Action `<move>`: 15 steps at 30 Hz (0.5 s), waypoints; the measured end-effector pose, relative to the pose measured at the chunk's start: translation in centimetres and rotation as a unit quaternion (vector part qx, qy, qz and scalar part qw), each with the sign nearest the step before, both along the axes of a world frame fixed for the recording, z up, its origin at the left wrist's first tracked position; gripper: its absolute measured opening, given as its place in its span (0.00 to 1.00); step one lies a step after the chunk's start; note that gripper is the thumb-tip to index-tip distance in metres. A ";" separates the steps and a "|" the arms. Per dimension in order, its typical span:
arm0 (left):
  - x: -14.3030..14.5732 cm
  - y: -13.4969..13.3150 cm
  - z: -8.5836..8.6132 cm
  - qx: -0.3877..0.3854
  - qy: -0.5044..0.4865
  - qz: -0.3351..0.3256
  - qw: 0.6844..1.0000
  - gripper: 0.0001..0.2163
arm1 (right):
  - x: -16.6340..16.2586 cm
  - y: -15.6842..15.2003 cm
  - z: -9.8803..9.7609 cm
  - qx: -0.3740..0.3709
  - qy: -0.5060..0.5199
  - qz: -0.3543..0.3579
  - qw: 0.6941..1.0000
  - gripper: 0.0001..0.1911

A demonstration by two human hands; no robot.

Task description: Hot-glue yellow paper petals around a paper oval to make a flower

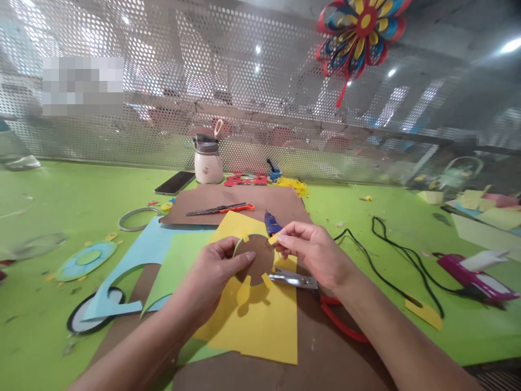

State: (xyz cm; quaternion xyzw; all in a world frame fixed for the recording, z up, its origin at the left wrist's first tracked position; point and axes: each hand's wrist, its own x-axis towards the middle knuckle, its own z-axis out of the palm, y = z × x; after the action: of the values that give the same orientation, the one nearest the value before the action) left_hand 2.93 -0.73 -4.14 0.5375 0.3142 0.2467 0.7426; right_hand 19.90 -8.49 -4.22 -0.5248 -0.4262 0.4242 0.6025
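Note:
Thumb on top, my left hand (222, 265) is closed on the left side of a brown cardboard disc (260, 263) with small yellow paper tabs around its edge. My right hand (311, 250) pinches a small yellow paper piece (272, 239) at the disc's upper right edge. Whether that piece is touching the disc I cannot tell. Beneath both hands lies a yellow paper sheet (268, 331). Red-handled scissors (295, 279) rest under my right wrist, their blades pointing left. Just behind my right fingers is a blue tool tip (272, 223), partly hidden.
Light blue paper (134, 247) and green paper (179, 260) lie left of the yellow sheet. Behind are a utility knife (240, 207), a phone (175, 183) and a white jar (208, 165). On the right, a black cord (401, 248) runs to a magenta device (459, 271).

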 end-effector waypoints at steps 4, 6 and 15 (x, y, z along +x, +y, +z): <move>0.0 0.0 0.0 -0.001 -0.001 -0.006 1.000 0.08 | -0.5 0.1 -0.2 -0.009 -0.023 -0.012 1.000 0.07; 0.0 0.0 0.0 0.010 -0.003 -0.006 1.000 0.07 | -0.7 0.1 -0.4 -0.008 -0.046 -0.022 0.999 0.08; 0.0 -0.2 0.2 -0.004 -0.002 -0.011 1.000 0.07 | -0.6 0.2 -0.8 -0.006 -0.069 -0.033 0.997 0.07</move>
State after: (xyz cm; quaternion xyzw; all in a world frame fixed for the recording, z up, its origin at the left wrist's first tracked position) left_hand 2.91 -0.91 -3.96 0.5378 0.3077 0.2385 0.7478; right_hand 19.33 -8.27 -5.04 -0.5703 -0.4463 0.3692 0.5824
